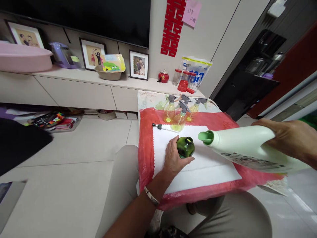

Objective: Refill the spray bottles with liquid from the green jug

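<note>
"While you looked at the containers, starting at the left, what did you see?"

"A cluster of clear spray bottles with grey trigger heads point(178, 122) stood at the far side, yellowish at their bases. Nearer was a squat, rounded green glass bottle point(185, 148), its dark mouth open; I couldn't tell what it held. To its right, a big pale green plastic jug point(242, 137) leaned over on its side, and its contents were hidden."

"And the hands?"

"The left hand point(173, 157) curved round the glass bottle's left side, thumb spread along the near side. The right hand point(287, 135) was closed round the jug's handle, some fingers out of sight."

"How did those two look?"

"The bottle was shiny and translucent, upright on a white sheet with a scalloped edge point(210, 168). The jug had a printed label, and its darker green spout point(205, 136) faced the bottle's mouth, a little apart from it."

"Anything around them?"

"A black pump top with a thin clear tube point(159, 127) lay between the bottle and the spray bottles. Red plastic covering point(146, 148) spread beneath the sheet. Behind, along a pale cabinet point(86, 86), were a pink basin point(24, 61), framed photographs point(139, 65) and red-lidded glass jars point(176, 77)."
</note>
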Demonstrator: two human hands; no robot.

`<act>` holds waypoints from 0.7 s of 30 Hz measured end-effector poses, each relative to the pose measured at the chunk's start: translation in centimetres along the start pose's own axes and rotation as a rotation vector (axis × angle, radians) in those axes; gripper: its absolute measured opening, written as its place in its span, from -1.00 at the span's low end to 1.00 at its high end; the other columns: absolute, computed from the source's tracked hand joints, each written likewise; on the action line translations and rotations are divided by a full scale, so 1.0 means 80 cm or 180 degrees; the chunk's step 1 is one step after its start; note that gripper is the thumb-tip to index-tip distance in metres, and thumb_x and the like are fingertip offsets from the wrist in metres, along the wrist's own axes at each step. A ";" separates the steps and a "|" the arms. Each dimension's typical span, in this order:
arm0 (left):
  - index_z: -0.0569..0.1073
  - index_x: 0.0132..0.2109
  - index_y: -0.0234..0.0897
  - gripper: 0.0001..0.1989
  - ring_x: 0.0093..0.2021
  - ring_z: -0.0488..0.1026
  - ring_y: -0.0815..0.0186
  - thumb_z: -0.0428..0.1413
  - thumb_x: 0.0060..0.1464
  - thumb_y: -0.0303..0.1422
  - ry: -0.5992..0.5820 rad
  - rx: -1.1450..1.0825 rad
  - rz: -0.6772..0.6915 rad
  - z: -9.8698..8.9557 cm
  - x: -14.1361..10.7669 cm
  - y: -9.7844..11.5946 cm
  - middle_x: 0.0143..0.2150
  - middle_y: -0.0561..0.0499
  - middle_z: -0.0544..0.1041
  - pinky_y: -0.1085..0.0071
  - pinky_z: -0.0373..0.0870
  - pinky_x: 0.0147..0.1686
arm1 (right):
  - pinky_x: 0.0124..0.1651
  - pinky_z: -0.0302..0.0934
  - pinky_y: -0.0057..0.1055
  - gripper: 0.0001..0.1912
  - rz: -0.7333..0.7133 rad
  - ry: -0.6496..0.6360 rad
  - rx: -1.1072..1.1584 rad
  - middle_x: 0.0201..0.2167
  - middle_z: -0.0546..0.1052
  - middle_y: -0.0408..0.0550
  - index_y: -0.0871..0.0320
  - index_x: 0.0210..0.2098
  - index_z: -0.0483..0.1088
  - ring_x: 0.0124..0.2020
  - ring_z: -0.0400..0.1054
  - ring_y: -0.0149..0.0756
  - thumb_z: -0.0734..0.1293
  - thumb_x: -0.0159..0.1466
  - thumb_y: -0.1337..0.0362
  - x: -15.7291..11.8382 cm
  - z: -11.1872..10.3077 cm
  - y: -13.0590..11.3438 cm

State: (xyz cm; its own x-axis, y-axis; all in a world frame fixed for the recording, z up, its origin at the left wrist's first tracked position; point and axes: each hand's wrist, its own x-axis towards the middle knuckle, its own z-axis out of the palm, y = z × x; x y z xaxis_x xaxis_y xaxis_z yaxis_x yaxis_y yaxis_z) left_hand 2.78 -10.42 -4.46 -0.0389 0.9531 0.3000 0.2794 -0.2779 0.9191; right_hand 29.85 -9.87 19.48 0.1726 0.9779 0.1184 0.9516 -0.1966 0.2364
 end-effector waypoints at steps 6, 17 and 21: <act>0.14 0.28 -0.23 0.04 0.20 0.34 -0.06 0.46 -0.33 -0.33 0.0026 0.0055 -0.0036 0.002 0.001 -0.002 0.15 -0.19 0.36 -0.05 0.24 0.23 | -0.38 0.07 -0.48 -0.44 0.0072 -0.0160 -0.0065 -0.41 0.51 -0.27 -0.22 -0.09 0.49 -0.39 0.37 -0.29 0.40 -0.13 0.26 0.003 -0.008 -0.018; 0.14 0.29 -0.24 0.01 0.19 0.34 -0.03 0.45 -0.29 -0.32 0.0004 0.0057 0.0011 -0.002 -0.001 0.003 0.15 -0.18 0.37 -0.01 0.26 0.22 | -0.42 0.04 -0.49 -0.42 -0.0115 -0.0134 -0.0333 -0.40 0.52 -0.23 -0.19 -0.06 0.48 -0.44 0.37 -0.30 0.35 -0.12 0.25 0.006 -0.010 -0.028; 0.15 0.28 -0.20 0.01 0.20 0.34 -0.05 0.45 -0.29 -0.32 -0.0005 0.0029 0.0004 -0.001 -0.001 0.003 0.15 -0.16 0.36 -0.04 0.25 0.23 | -0.47 -0.01 -0.49 -0.49 -0.0415 -0.0008 -0.0381 -0.45 0.50 -0.19 -0.14 -0.13 0.48 -0.49 0.35 -0.28 0.30 -0.13 0.21 0.009 -0.007 -0.025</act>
State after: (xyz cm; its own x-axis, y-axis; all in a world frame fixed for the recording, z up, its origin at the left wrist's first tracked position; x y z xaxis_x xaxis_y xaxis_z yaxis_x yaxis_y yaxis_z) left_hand 2.75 -10.54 -4.23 -0.0370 0.9530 0.3008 0.2882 -0.2781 0.9163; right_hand 27.90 -8.81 19.66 0.0504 0.9958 0.0768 0.9288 -0.0750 0.3628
